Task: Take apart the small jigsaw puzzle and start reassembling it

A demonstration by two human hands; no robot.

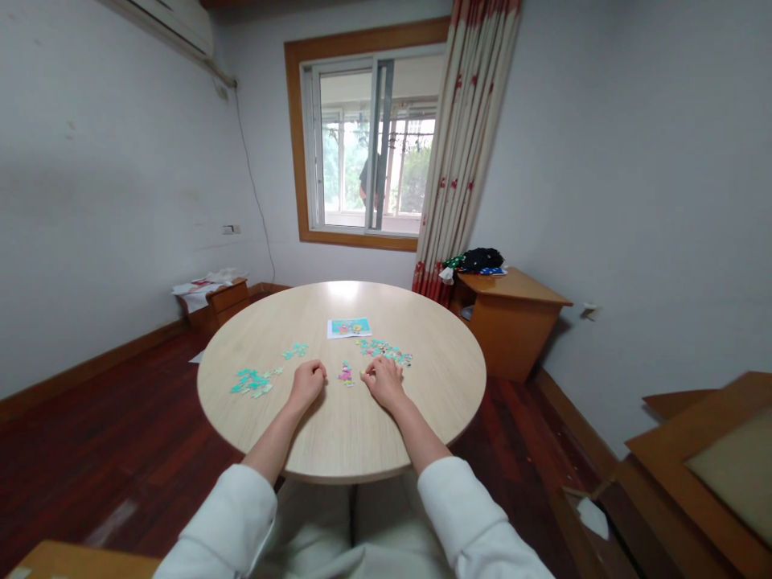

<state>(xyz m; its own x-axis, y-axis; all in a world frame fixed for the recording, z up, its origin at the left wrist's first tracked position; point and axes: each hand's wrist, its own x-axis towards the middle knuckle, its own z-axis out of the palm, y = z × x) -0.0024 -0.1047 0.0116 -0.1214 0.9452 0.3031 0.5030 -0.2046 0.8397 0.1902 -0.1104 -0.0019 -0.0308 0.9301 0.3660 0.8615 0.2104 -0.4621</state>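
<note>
My left hand [310, 381] rests on the round table as a closed fist; its curled fingers hide whatever may be inside. My right hand [386, 379] pinches a small yellowish puzzle piece [363, 375] between thumb and finger, just above or on the tabletop. Between the two hands lies a small joined cluster of pink and coloured puzzle pieces [345, 374]. Beyond my right hand is a spread of mixed-colour puzzle pieces [381, 348]. Turquoise puzzle pieces [252, 383] lie left of my left hand, with a smaller turquoise group [295, 351] farther back.
A picture sheet [350, 327] lies beyond the pieces on the round table [338, 446]. A wooden desk [512, 314] with clothes [479, 260] stands at the back right, a low cabinet [226, 301] at the back left. Behind the window, a person [365, 181] is partly visible.
</note>
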